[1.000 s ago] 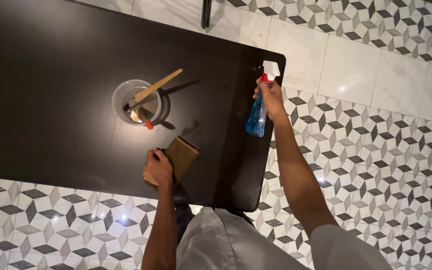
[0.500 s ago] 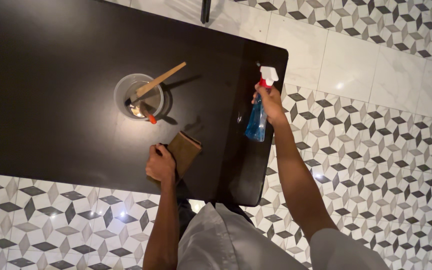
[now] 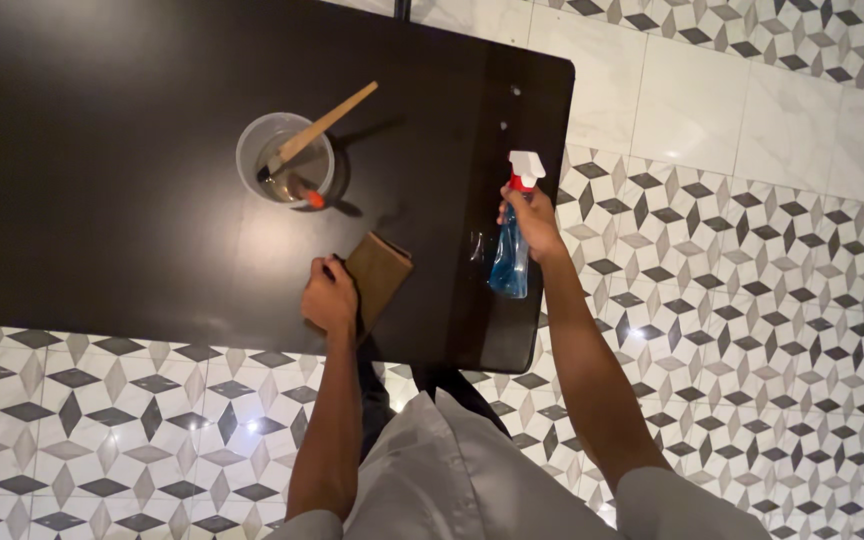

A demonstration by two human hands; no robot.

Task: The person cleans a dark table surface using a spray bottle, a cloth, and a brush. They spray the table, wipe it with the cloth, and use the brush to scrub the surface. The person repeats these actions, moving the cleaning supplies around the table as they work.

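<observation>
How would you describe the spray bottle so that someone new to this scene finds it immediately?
Start from the large black rectangular table over the patterned tile floor. At its right edge, the right hand holds up a clear plastic spray bottle of blue liquid. Its white and red trigger head sets it apart from the brown folded cloth.

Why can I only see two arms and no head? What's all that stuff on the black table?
The camera sits on the person's head and looks straight down, so you see only their arms, their pale shirt and the patterned tile floor. The left hand presses a flat brown cloth pad onto the shiny black table. The right hand has its grip closed around a clear spray bottle of blue liquid with a white and red trigger top, held up near the table's edge. Farther back stands a round clear plastic cup. A wooden-handled brush leans out of it, and a small tool with an orange end pokes out too.
</observation>
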